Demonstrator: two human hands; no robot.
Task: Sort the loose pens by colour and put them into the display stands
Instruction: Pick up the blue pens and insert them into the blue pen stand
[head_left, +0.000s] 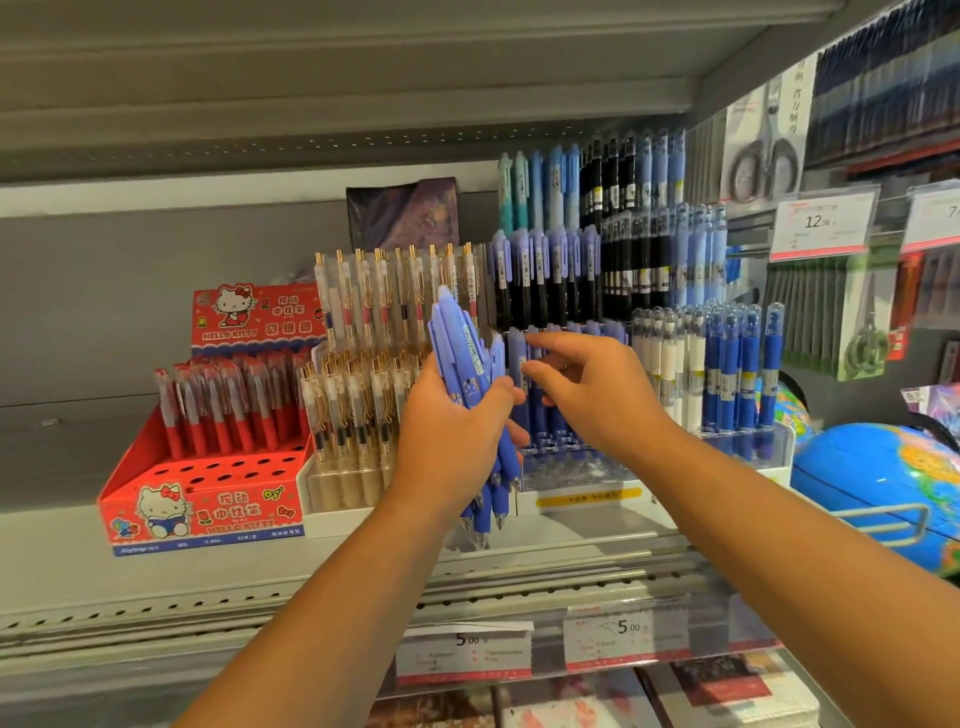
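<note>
left hand (457, 431) grips one bundle of blue pens (460, 343), too overlapped to count, upright above the front edge of the shelf (363, 566); right hand (592, 384) pinches one blue pen (516, 358) standing in the clear tiered stand (571, 473).

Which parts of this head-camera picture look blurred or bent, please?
Head view: the right hand is slightly motion-smeared; the blue pens in the left hand look sharper; the shelf edge bows from the wide lens; the price tag at right is soft.

The single head-worn wide-angle camera faces forward and slightly down, close to the display stands (582, 483) on the shelf (57, 551).
</note>
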